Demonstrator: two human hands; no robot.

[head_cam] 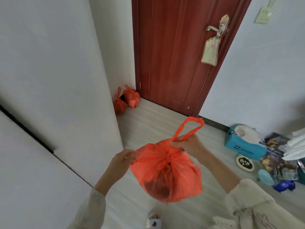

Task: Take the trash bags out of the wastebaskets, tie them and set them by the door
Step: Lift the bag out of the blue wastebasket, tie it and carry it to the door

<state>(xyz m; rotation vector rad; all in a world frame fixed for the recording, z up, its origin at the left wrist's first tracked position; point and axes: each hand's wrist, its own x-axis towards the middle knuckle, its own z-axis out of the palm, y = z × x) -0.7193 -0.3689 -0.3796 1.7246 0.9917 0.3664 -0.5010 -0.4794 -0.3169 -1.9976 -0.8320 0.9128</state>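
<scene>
An orange trash bag point(166, 172) hangs in the air in front of me, full, with its neck gathered into a knot. My left hand point(123, 160) pinches the bag's left handle end. My right hand point(189, 144) grips the base of the right handle, whose loop point(189, 128) stands up above my fingers. Two more tied orange bags point(127, 100) sit on the floor in the corner just left of the dark red door point(178, 55), which is closed.
A white cabinet or wall panel point(57, 80) fills the left side. At the right wall lie a blue tissue box point(244, 142), a small round dish point(245, 162), snack packets and blue containers point(280, 169). Pale floor point(148, 123) runs to the door. My slipper point(154, 220) shows below.
</scene>
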